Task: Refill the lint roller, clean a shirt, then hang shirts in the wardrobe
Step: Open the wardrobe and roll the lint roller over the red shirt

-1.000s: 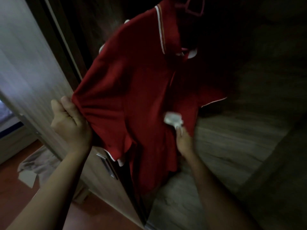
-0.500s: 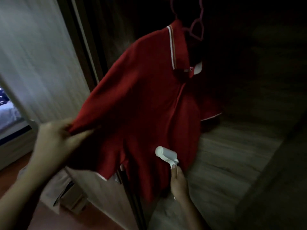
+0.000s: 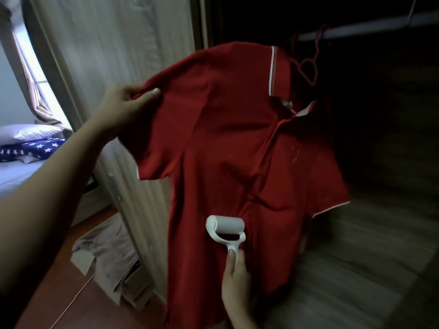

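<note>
We pinch the left shoulder of the red polo shirt (image 3: 237,143) with our left hand (image 3: 121,108). The thumb lies on top and the fingers curl round a fold of the fabric, drawing that side out to the left. The shirt hangs on a pink hanger (image 3: 308,67), which is hooked over the wardrobe rail (image 3: 356,29) at the far right, in the dark interior. Its collar carries a white stripe and both sleeve hems have white trim.

Our right hand (image 3: 235,279) grips the white handle of the lint roller (image 3: 225,227), thumb laid along the handle and the other fingers wrapped round it from behind. The roller's drum lies nearly level against the front of the shirt, low down, below the buttoned placket and a little left of it.

Left of the shirt stands the pale wood-grain wardrobe door (image 3: 114,55). Beyond it, at the far left, a curtain (image 3: 35,91) hangs beside a bed with a white pillow (image 3: 26,132) and a navy star-patterned pillow (image 3: 35,148). On the reddish floor (image 3: 71,305) by the foot of the door, a beige cloth (image 3: 107,255) lies over what looks like a cardboard box.
</note>
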{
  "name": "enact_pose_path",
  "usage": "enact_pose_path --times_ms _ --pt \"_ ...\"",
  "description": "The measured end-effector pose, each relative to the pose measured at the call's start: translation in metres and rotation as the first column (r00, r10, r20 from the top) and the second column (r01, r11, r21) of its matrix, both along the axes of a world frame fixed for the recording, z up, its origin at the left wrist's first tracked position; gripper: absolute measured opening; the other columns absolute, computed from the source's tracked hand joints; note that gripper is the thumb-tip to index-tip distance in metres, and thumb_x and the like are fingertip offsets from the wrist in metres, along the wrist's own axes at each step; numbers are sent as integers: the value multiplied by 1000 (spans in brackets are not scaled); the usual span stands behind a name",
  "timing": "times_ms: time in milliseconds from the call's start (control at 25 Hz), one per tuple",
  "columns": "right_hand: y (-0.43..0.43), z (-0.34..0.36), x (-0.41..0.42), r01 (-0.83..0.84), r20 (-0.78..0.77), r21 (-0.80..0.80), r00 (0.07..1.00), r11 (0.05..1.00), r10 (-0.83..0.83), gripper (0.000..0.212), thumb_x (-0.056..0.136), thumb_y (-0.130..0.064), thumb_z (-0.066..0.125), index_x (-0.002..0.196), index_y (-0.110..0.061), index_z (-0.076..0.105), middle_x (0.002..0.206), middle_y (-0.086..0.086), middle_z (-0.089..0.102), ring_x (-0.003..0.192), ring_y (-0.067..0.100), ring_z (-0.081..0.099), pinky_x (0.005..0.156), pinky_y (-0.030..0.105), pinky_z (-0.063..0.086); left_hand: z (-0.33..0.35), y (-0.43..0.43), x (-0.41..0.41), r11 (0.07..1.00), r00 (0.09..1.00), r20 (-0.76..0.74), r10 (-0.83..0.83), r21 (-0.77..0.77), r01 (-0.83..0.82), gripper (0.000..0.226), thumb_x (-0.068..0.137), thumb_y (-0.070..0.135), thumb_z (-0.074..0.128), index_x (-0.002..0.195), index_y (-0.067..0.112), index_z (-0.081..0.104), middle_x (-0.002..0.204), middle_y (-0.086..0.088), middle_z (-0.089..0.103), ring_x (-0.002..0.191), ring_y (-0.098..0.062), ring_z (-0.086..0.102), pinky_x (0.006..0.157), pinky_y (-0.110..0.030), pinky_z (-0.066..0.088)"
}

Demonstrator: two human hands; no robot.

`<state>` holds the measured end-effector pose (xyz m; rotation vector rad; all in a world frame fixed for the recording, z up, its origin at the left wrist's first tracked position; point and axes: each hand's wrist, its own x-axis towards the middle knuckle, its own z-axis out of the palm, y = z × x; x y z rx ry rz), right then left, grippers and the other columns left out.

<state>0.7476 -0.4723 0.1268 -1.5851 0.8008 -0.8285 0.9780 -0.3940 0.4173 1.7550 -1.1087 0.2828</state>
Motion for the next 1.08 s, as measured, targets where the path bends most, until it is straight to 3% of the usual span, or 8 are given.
enact_pose_path --times_ms 80,160,320,440,560,760,960,1080 --pt "-2 18 -2 26 33 -24 999 999 -25 34 99 -26 38 124 -43 52 94 -8 72 84 10 68 72 21 45 2 0 -3 1000 998 60 10 13 -11 24 88 41 61 72 23 67 54 21 63 52 8 52 53 -11 45" --pt "-26 47 16 88 59 -70 995 994 -84 34 97 -35 36 121 -21 55 85 3 70 75 23 65 66 27 39 3 0 -4 999 998 46 42 16 -42 26 88 39 61 69 22 66 51 22 62 48 9 51 50 -11 44" --pt "-83 96 46 124 108 -209 989 970 -103 30 99 -35 32 99 -13 54 64 -7 52 55 7 49 54 29 29 0 1 -1 999 996 67 50 13 -51 29 85 47 61 82 19 71 54 21 63 55 6 53 59 -19 46" --pt "-70 39 49 88 64 -218 995 972 -76 40 98 -40 33 123 -15 52 104 6 67 94 24 64 72 25 41 -3 0 5 998 997 38 68 -10 -68 29 84 47 62 76 20 71 53 20 63 58 1 54 58 -19 47" --pt "-32 -24 30 10 -33 -191 999 982 -17 72 84 -72 19 138 -30 39 139 2 52 125 20 50 99 30 41 -12 -4 2 999 999 29 45 -7 -44 27 85 45 62 78 20 70 54 23 64 53 3 54 53 -16 47" --pt "-104 51 56 99 32 -67 995 993 -97 66 85 -65 22 111 -14 55 86 8 62 77 28 60 74 39 48 -16 -5 1 999 999 24 36 -20 -35 25 87 40 62 92 17 69 51 25 62 49 6 53 48 -8 44" --pt "-164 55 72 199 -46 56 979 978 -197 59 96 -48 23 122 -5 52 105 19 64 94 35 62 88 42 50 -19 -1 4 1000 1000 -15 16 -16 -16 37 81 51 63 98 19 70 60 16 67 62 -4 58 57 -17 50" --pt "-93 -17 47 123 -103 246 990 961 -100 49 99 -42 25 112 -8 57 81 10 63 67 21 59 61 28 49 -22 -3 1 999 999 -8 35 -19 -36 31 84 47 61 94 19 70 55 24 64 53 7 54 51 -11 46"
